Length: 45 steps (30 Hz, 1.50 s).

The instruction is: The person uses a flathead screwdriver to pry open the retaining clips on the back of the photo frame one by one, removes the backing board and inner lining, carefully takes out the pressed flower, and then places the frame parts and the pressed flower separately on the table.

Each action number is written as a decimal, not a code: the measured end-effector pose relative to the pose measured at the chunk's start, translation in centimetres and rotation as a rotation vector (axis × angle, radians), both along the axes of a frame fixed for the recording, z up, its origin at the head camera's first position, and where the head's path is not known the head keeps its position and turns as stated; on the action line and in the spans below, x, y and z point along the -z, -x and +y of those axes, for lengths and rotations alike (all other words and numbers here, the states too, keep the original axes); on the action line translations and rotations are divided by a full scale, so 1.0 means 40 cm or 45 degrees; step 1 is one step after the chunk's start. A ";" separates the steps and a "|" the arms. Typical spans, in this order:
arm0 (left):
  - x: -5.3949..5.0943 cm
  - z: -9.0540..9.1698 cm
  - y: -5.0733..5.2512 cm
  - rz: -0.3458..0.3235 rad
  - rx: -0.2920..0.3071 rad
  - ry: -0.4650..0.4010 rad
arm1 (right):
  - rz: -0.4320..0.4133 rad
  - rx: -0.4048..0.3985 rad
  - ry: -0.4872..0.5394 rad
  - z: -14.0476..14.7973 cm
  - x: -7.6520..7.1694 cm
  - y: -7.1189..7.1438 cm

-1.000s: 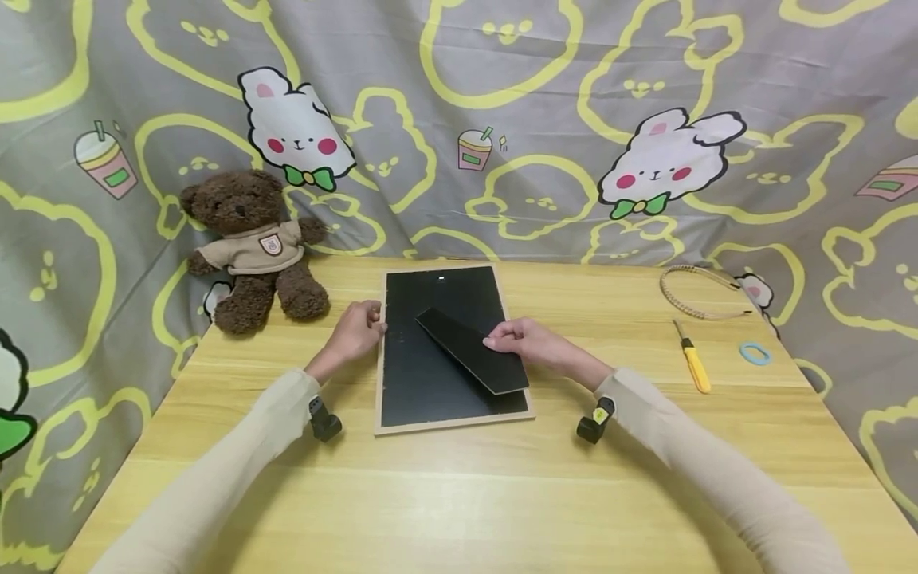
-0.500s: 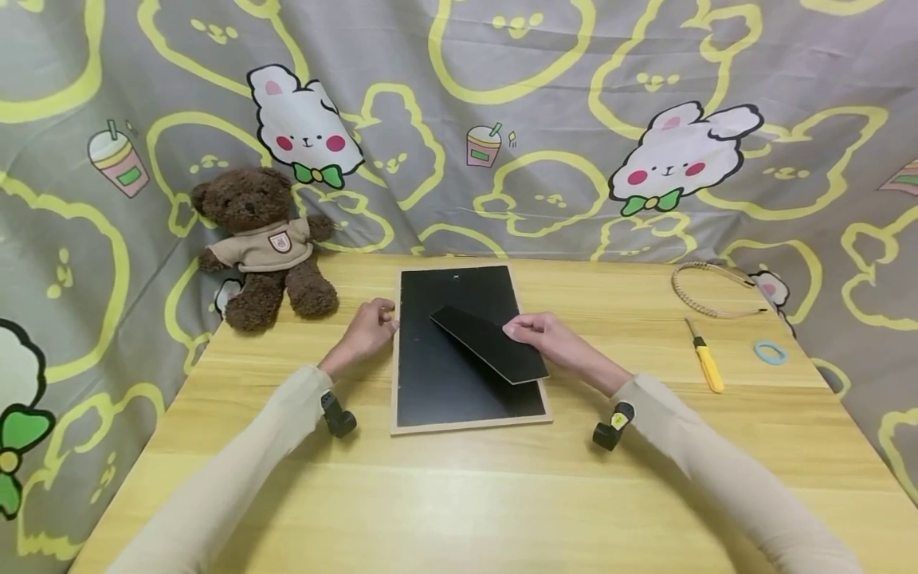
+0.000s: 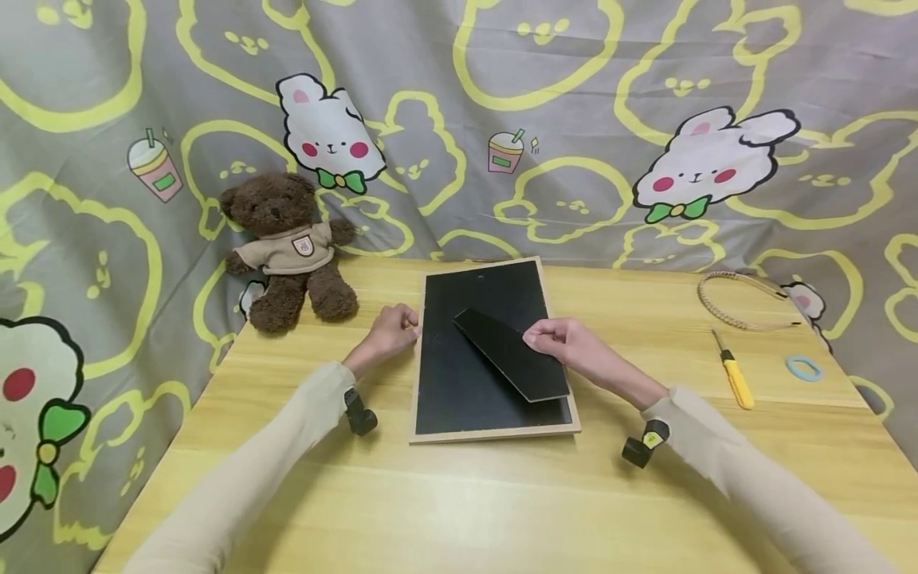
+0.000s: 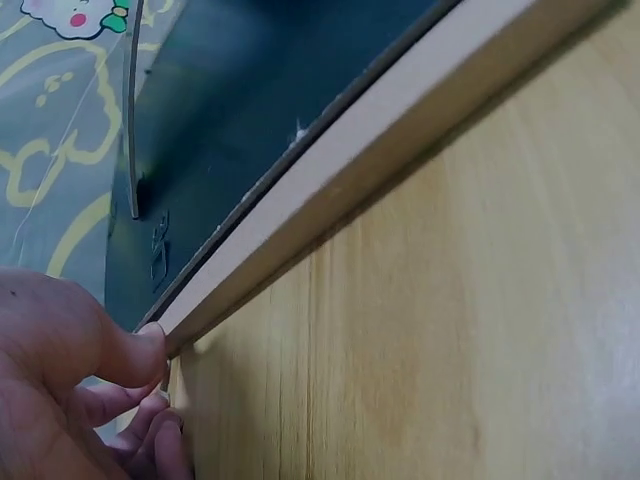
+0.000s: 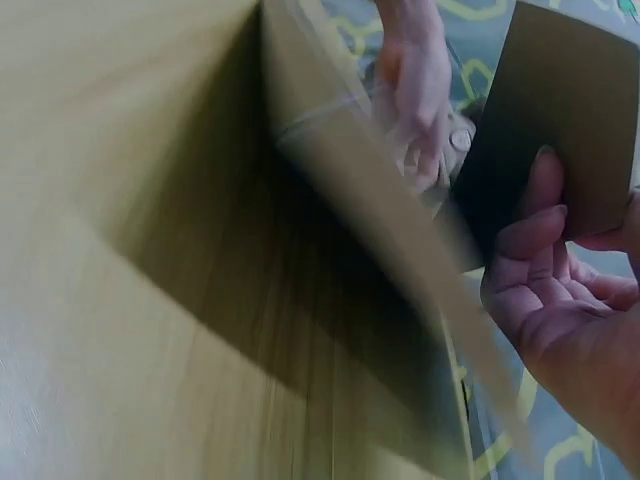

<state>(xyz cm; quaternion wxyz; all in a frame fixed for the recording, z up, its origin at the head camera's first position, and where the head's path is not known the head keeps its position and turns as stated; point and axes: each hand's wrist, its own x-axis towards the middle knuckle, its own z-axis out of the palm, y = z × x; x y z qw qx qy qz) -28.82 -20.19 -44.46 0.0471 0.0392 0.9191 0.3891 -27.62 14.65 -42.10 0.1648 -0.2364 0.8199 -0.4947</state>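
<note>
Frame (image 3: 466,387), long axis pointing away, between my right hand (image 3: 566,343), gripping stand (image 3: 512,356), and left hand (image 3: 390,331), apparently pinching rim (image 4: 300,200).

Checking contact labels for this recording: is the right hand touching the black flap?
Touching. The right wrist view shows the right hand with its fingers against one face of the black flap, gripping it near an edge.
</note>
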 end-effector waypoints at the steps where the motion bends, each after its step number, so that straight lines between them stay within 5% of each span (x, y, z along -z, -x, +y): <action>1: 0.003 0.000 -0.001 0.004 -0.007 0.002 | 0.005 -0.004 -0.002 -0.001 -0.002 -0.004; 10: 0.017 -0.014 0.012 -0.006 -0.048 0.046 | -0.025 -0.097 -0.127 0.006 0.044 0.034; 16: -0.014 -0.039 0.028 -0.109 0.010 -0.001 | -0.360 -0.176 -0.181 -0.053 0.022 0.085; 21: -0.030 -0.042 0.035 -0.088 0.096 0.099 | -0.545 -0.164 -0.118 -0.136 0.029 0.127; 24: -0.029 -0.040 0.039 -0.054 0.151 0.136 | -0.412 -0.146 -0.120 -0.165 0.048 0.143; 28: -0.014 -0.035 0.038 -0.006 0.166 0.157 | -0.084 -0.090 -0.162 -0.165 0.078 0.146; 32: 0.010 -0.036 0.039 0.085 0.200 0.125 | 0.024 -0.063 -0.112 -0.150 0.098 0.139; 37: 0.024 -0.042 0.036 0.144 0.248 0.007 | 0.071 -0.062 -0.059 -0.140 0.109 0.134; 45: 0.029 -0.043 0.005 0.015 0.306 -0.104 | -0.009 -0.086 0.006 -0.123 0.131 0.122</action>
